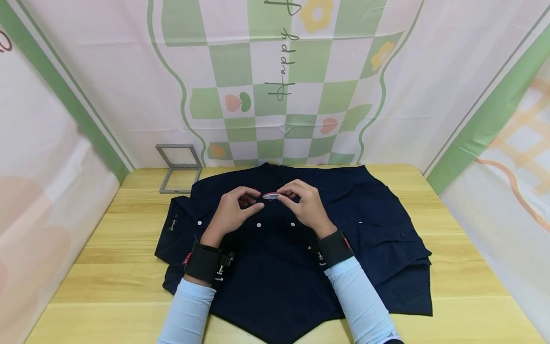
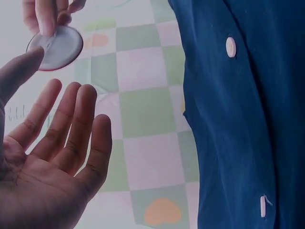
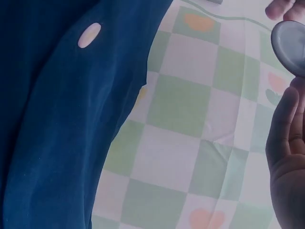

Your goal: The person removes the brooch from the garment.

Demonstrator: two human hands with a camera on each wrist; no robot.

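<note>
My right hand (image 1: 307,203) pinches a round badge (image 1: 270,196) with a red rim by its right edge, above the dark navy shirt (image 1: 275,267). In the left wrist view the badge (image 2: 66,50) turns its grey back, with a thin pin across it, toward the camera. Close to the badge's left edge is my left hand (image 1: 236,208). Its fingers (image 2: 78,119) are spread and fairly straight, and the thumb overlaps the badge's edge in that view. The right wrist view shows the badge (image 3: 288,45) cut off by the frame, above part of my right hand (image 3: 288,171).
The shirt lies spread over the wooden table (image 1: 99,282), with white buttons (image 1: 259,224) near its middle and a flapped pocket (image 1: 386,235) on the right. A grey hinged frame (image 1: 199,168) stands at the back left. Patterned cloth (image 1: 240,129) hangs behind the table.
</note>
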